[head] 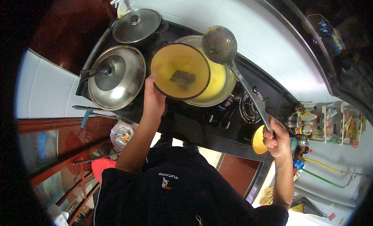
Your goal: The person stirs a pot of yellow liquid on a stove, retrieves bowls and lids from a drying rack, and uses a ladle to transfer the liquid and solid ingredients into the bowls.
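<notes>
My left hand [154, 95] grips the rim of a yellow bowl with a dark edge [180, 60]; a dark piece lies in its bottom. The bowl is held over the left part of a wide metal pan [230, 89], which holds yellow liquid [217, 80]. My right hand [276, 137] is closed round the handle of a large metal ladle [220, 45]. The ladle's round head is raised above the pan's far edge, beside the bowl. Below the ladle's handle, close to my right hand, stands a second yellow bowl [259, 140]. What lies under the held bowl is hidden.
A domed metal lid [132, 89] and a glass lid [148, 28] sit at the left of the black Haier gas hob [186, 121]. A burner grate [247, 109] is right of the pan. Bottles [306, 116] and a rack [324, 124] stand farther right. A spray bottle [121, 9] is at the back.
</notes>
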Demonstrator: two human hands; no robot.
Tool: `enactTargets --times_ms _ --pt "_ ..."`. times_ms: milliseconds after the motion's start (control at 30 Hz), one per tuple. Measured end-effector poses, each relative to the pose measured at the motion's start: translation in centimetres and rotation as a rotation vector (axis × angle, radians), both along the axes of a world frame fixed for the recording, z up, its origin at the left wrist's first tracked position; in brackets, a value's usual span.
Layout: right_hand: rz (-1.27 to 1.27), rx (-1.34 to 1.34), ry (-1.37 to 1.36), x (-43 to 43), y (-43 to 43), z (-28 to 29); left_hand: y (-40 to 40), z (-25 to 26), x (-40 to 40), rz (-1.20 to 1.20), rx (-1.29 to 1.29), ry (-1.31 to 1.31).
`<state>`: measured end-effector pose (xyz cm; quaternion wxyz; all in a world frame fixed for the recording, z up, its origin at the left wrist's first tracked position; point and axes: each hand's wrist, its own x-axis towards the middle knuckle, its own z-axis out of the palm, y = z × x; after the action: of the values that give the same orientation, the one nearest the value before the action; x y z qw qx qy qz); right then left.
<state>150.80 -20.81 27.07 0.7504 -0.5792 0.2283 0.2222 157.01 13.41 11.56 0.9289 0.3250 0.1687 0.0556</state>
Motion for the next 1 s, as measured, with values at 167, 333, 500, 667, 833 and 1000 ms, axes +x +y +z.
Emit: enactTargets --times_ms 167,333,500,667,833,1000 --pt "-0.039 -0.014 0.115 1.4 1.0 -3.2 2.9 0.7 -0.5 0.152 0.063 0.006" --pt "0.277 -0.811 -0.262 2.4 1.7 -8.5 5.6 1.7 -1.2 0.225 0.091 -0.046" --pt "0.475 -1.148 -0.493 2.5 2.8 -10.5 6.7 2.7 -2.1 0.267 0.063 0.008" --pt "0.279 -0.421 0.039 2.9 4.7 -9.4 7.2 2.2 -2.6 0.275 0.085 0.019" --pt "0.171 0.005 0.269 2.6 2.3 -9.9 7.2 1.9 -3.0 0.246 0.057 0.006" --pt "0.092 0.037 0.242 1.8 1.9 -6.8 6.8 2.0 -2.8 0.225 0.019 0.015"
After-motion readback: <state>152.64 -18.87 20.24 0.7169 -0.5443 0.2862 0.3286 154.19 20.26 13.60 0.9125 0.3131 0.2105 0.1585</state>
